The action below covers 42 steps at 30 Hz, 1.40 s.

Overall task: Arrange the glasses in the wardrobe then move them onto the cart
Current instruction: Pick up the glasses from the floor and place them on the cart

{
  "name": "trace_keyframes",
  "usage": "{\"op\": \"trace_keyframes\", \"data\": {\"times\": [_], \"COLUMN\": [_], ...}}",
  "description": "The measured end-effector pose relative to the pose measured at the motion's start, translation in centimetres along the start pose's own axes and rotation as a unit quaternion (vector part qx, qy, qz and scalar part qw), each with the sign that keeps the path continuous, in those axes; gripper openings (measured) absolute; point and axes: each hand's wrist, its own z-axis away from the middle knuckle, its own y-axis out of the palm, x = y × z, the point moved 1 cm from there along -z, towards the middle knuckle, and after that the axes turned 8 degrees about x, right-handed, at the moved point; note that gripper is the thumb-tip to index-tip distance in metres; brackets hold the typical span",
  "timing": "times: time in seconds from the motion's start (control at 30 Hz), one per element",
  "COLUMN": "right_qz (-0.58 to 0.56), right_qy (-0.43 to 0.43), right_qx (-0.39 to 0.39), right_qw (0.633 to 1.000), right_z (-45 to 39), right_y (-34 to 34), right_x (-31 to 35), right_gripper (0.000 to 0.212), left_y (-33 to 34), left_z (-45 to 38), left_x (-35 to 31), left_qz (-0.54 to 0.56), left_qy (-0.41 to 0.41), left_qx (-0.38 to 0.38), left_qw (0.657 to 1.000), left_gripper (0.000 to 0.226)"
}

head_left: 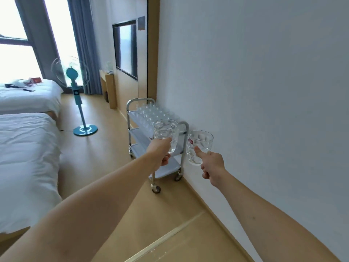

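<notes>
My left hand point(160, 151) grips a clear dimpled glass point(165, 132) and holds it upright in the air in front of the cart. My right hand point(211, 165) grips a second clear glass point(199, 146) with a small red label, close to the white wall. The metal three-shelf cart point(132, 110) stands on castors against the wall just beyond both hands. Several clear glasses point(153, 112) stand in rows on its top shelf. The wardrobe is out of view.
White wall point(264, 91) runs along the right. Two white beds point(24, 157) fill the left side. A blue standing fan point(79, 95) stands on the wooden floor beyond the cart. A wall television point(125, 48) and a small desk point(108, 87) lie further back.
</notes>
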Motion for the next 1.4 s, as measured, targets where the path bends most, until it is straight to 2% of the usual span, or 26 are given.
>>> {"op": "trace_keyframes", "data": {"times": [0.07,0.13,0.33,0.6,0.77,1.03,1.17,1.27,1.4], "right_qz": [0.011,0.019,0.029,0.041,0.049,0.052,0.043,0.034,0.009], "right_qy": [0.01,0.019,0.021,0.047,0.064,0.099,0.115,0.148,0.172], "right_qx": [0.022,0.044,0.083,0.118,0.127,0.074,0.027,-0.012,-0.053], "right_qw": [1.0,0.999,0.996,0.991,0.989,0.991,0.992,0.988,0.984], "right_z": [-3.6,-7.2,-17.1,-27.2,-31.5,-38.9,-43.0,-45.7,-49.3], "right_y": [2.8,5.6,12.6,19.6,23.2,29.6,33.4,36.0,38.9], "right_x": [0.3,0.6,1.8,1.3,-0.1,-2.1,-2.8,-2.9,-3.0], "right_gripper": [0.063,0.055,0.074,0.065,0.071,0.06,0.076,0.06,0.056], "left_y": [-2.6,-5.1,-10.8,-16.6,-19.5,-24.1,-27.0,-29.4,-31.9], "left_z": [-2.8,-6.0,-15.7,-24.4,-29.0,-39.1,-44.7,-48.7,-53.3], "left_x": [-0.3,-0.8,-2.4,-2.6,-1.9,-1.5,-1.9,-2.4,-2.9], "left_qz": [0.006,0.006,0.022,0.024,0.04,0.03,0.01,-0.002,-0.02], "left_qy": [-0.008,-0.016,-0.048,-0.071,-0.102,-0.111,-0.12,-0.144,-0.147], "left_qx": [-0.026,-0.048,-0.084,-0.119,-0.125,-0.088,-0.046,-0.01,0.028], "left_qw": [1.0,0.999,0.995,0.99,0.986,0.989,0.992,0.99,0.989], "left_gripper": [0.036,0.035,0.035,0.033,0.039,0.044,0.041,0.041,0.039]}}
